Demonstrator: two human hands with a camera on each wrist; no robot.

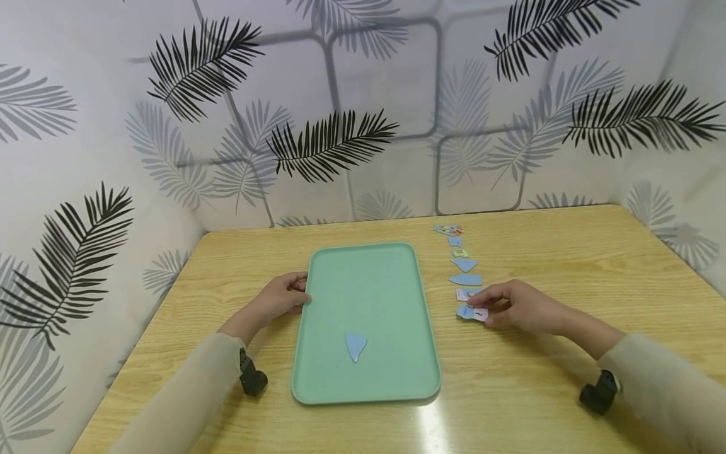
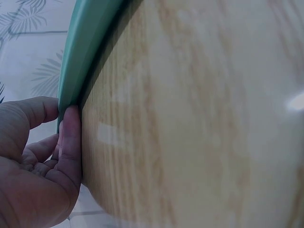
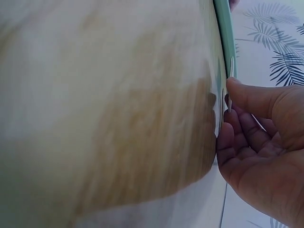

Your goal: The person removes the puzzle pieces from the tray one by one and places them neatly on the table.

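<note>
A green tray [image 1: 371, 277] lies on the wooden table with one light-blue, wedge-shaped flat piece [image 1: 355, 346] in its lower half. My left hand [image 1: 286, 294] grips the tray's left rim, thumb on the edge and fingers against its outer side; the left wrist view shows this hand [image 2: 42, 156] close up. To the right of the tray, my right hand [image 1: 518, 307] pinches a flat blue-and-pink puzzle piece [image 1: 466, 312]. Seen edge-on in the right wrist view, that puzzle piece [image 3: 232, 67] sticks out between thumb and fingers, close over the table.
Beyond the held piece, several other flat pieces form a column running away from me, among them a blue pointed piece [image 1: 466, 279], a blue triangular piece [image 1: 465, 264] and a multicoloured piece [image 1: 449, 229]. A leaf-patterned wall covering [image 1: 386, 170] borders the wooden table [image 1: 533, 246].
</note>
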